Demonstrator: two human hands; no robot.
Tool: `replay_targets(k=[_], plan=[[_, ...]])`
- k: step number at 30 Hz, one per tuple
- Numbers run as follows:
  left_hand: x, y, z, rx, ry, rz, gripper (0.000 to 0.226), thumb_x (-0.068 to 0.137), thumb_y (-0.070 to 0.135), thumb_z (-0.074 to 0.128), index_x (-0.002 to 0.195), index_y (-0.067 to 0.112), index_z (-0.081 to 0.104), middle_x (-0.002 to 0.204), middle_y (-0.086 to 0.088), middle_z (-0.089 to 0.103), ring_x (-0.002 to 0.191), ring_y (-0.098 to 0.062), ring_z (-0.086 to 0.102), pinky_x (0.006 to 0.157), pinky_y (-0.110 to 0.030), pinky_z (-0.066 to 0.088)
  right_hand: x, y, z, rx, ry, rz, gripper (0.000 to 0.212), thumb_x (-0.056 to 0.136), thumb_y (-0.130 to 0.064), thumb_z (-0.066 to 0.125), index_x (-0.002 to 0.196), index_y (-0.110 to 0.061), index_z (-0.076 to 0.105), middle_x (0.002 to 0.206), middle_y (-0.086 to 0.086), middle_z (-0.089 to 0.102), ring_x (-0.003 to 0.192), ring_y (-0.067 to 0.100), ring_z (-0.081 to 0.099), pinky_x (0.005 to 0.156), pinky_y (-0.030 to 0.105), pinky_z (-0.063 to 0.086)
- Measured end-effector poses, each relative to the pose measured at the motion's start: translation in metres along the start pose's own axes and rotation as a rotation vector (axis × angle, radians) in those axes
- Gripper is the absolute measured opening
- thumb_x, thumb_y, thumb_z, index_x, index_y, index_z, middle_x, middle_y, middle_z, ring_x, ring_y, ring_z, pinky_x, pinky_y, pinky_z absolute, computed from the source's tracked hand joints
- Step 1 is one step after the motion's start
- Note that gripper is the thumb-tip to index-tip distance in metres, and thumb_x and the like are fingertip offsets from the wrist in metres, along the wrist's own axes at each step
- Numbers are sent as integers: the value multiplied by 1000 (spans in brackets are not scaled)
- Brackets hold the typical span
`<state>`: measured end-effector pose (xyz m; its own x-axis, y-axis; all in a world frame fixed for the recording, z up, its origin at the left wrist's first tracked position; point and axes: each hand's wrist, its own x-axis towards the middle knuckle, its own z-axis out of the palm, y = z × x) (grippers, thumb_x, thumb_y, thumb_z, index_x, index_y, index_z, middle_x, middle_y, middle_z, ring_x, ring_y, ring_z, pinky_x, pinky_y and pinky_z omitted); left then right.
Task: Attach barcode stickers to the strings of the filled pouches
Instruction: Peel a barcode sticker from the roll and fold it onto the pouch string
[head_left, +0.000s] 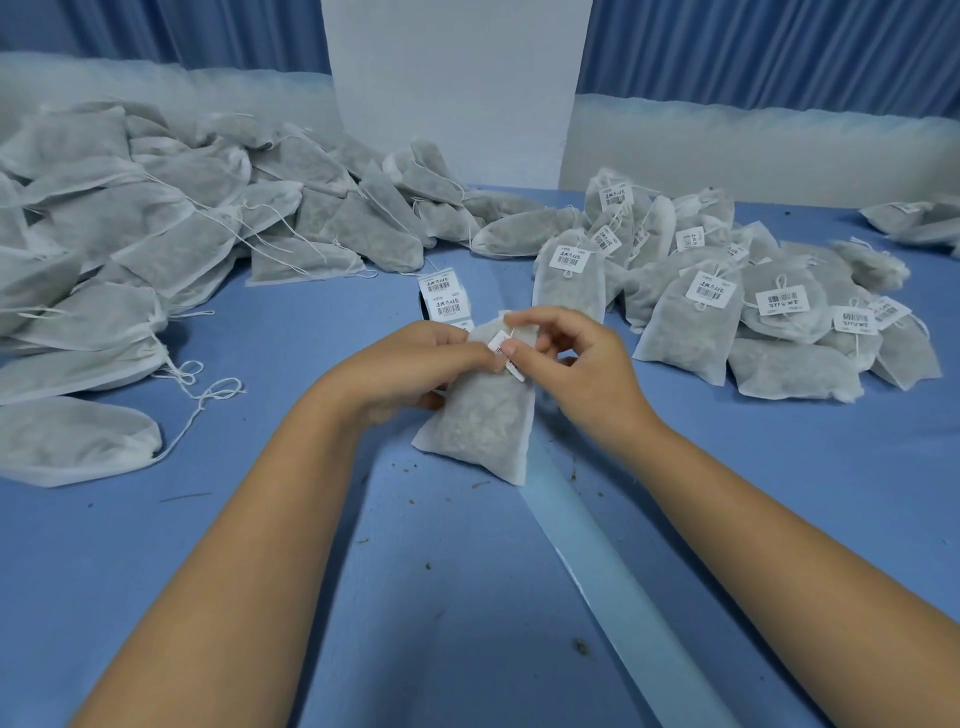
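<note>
Just above a blue surface (779, 493), a person's left hand (415, 364) grips the neck of a filled pouch (483, 426) whose lower corner rests on the surface. The right hand (576, 364) pinches a barcode sticker (506, 353) between thumb and forefinger at the pouch's top. A sticker roll (444, 299) stands just behind the hands. Unlabelled pouches (156, 218) with loose strings lie heaped at left, and labelled pouches (727, 301) at right. A pale backing strip (623, 571) trails from under the pouch toward the near right edge.
</note>
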<state>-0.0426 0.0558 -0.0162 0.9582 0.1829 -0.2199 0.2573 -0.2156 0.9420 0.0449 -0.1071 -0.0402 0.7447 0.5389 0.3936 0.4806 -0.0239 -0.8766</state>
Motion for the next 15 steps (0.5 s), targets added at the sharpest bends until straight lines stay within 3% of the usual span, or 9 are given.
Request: replay_targets(k=[2,5,8,10,15], plan=[[2,1,3,-50,39,5,37,85,50,69,96,15,77,94,0,76,83,-15,70,84,-33,54,1,3,0,26,6,3,31,81,-17,79,108,-27,67,78,0,51,69,8,47,70,15,42],[6,1,6,-44,176,16,40,94,45,61,98,8,76,101,-13,75,85,-21,69,87,-39,55,4,6,1,101,26,96,39,80,-19,80,112,-27,59,81,0,57,72,10,53,71,20,47],[8,-1,8,-26,247,60,40,96,41,60,93,4,75,89,-13,74,75,-17,62,73,-34,51,5,6,1,287,-71,296,31,86,-26,74,113,-19,60,86,6,70,74,22,62,61,30,50],[9,-1,9,11,281,85,43,97,42,59,91,1,73,76,-7,65,69,-16,55,67,-32,44,6,6,1,363,-132,361,26,88,-27,71,110,-14,64,90,6,74,75,20,67,59,30,50],[8,0,9,-81,207,29,42,91,54,61,90,16,79,90,-2,78,86,-14,73,80,-32,56,5,6,1,360,-121,337,12,88,-24,72,95,-15,68,89,9,74,72,17,67,56,25,49]])
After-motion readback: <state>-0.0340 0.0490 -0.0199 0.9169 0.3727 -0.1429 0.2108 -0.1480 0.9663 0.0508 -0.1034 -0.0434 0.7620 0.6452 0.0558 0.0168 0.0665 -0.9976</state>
